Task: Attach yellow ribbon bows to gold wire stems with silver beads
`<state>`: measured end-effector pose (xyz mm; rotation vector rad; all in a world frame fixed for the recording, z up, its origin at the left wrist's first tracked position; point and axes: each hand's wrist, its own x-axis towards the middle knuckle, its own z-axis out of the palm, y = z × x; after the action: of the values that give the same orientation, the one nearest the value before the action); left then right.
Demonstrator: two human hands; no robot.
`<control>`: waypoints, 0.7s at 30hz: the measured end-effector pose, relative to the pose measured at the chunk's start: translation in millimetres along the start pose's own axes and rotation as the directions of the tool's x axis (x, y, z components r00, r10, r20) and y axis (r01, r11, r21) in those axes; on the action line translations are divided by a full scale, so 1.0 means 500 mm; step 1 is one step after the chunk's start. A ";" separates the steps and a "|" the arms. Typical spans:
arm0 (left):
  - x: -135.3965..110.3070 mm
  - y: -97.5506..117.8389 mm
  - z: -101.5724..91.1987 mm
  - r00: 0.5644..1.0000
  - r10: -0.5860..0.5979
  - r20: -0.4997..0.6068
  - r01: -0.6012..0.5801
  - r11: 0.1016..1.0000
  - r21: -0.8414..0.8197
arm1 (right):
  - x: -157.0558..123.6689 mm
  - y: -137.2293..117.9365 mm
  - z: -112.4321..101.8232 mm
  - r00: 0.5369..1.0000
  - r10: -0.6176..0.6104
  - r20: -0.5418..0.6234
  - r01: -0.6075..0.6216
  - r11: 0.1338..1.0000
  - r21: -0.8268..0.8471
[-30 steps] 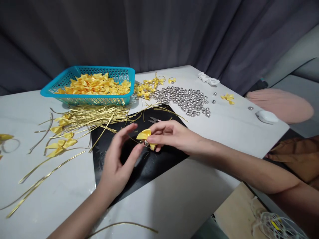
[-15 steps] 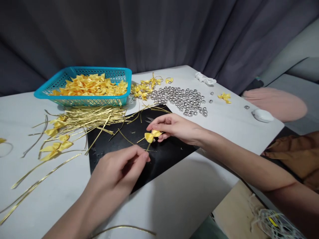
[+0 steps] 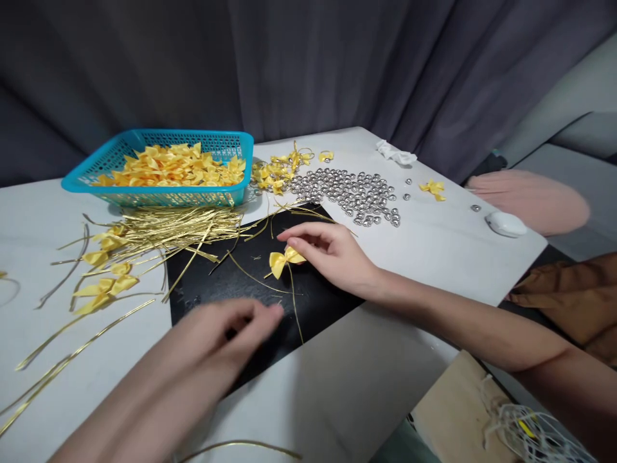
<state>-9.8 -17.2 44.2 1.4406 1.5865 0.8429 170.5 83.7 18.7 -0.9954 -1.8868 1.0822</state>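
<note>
Between the thumb and fingers of my right hand (image 3: 332, 254) is a yellow satin ribbon bow (image 3: 278, 263). A thin gold wire tie (image 3: 295, 305) trails down from the bow over a black mat (image 3: 202, 273). Below and left of the bow, my left hand (image 3: 236, 328) is slightly blurred, its thumb and index finger pressed together. Whether anything small sits in that pinch cannot be made out. The hanging wire lies to the right of its fingertips.
A blue basket (image 3: 157, 191) of yellow bows stands at the back left, with a pile of gold ties (image 3: 183, 225) before it. Silver beads (image 3: 357, 193) spread right of it. Several tied bows (image 3: 103, 289) lie left. A white computer mouse (image 3: 506, 224) is near the right edge.
My left hand has moved slightly down and left, away from the bow. The bow has shifted a little left in my right hand, and its wire now hangs longer in view.
</note>
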 end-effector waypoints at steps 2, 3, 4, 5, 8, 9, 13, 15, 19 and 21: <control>0.035 -0.012 0.009 0.998 -0.062 -0.005 0.062 0.998 -0.017 | -0.004 0.002 0.007 0.999 -0.030 0.028 0.030 1.000 -0.007; 0.051 -0.018 0.014 0.995 -0.086 -0.042 0.084 0.994 -0.065 | -0.006 0.003 0.010 0.999 -0.032 0.043 0.032 0.999 -0.011; 0.063 -0.024 0.019 0.994 -0.097 -0.045 0.091 0.987 -0.130 | -0.008 0.004 0.013 0.998 -0.028 0.056 0.029 0.999 -0.017; 0.072 -0.029 0.025 0.993 -0.117 -0.025 0.110 0.975 -0.193 | -0.009 0.005 0.016 0.998 -0.021 0.067 0.023 0.999 -0.025; 0.081 -0.038 0.038 0.989 -0.146 0.004 0.140 0.940 -0.310 | -0.013 0.003 0.023 0.997 0.001 0.074 0.002 0.999 -0.034; 0.079 -0.040 0.042 0.989 -0.149 -0.007 0.138 0.932 -0.334 | -0.014 0.002 0.024 0.997 0.020 0.079 -0.019 1.000 -0.014; 0.071 -0.047 0.051 0.984 -0.139 -0.110 0.085 0.913 -0.399 | -0.014 -0.002 0.025 0.937 0.203 0.286 -0.261 0.948 0.182; 0.068 -0.051 0.054 0.983 -0.111 -0.150 0.042 0.914 -0.403 | -0.012 -0.003 0.024 0.883 0.255 0.394 -0.370 0.895 0.250; 0.065 -0.051 0.059 0.981 -0.070 -0.180 -0.003 0.928 -0.373 | -0.007 -0.006 0.021 0.860 0.273 0.432 -0.414 0.868 0.274; 0.065 -0.047 0.060 0.983 -0.077 -0.167 0.009 0.927 -0.374 | -0.007 -0.007 0.021 0.858 0.272 0.435 -0.409 0.874 0.261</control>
<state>5.8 10.6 6.0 1.0779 1.4813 1.2037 162.0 75.8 17.2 -0.9873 -1.7502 1.8762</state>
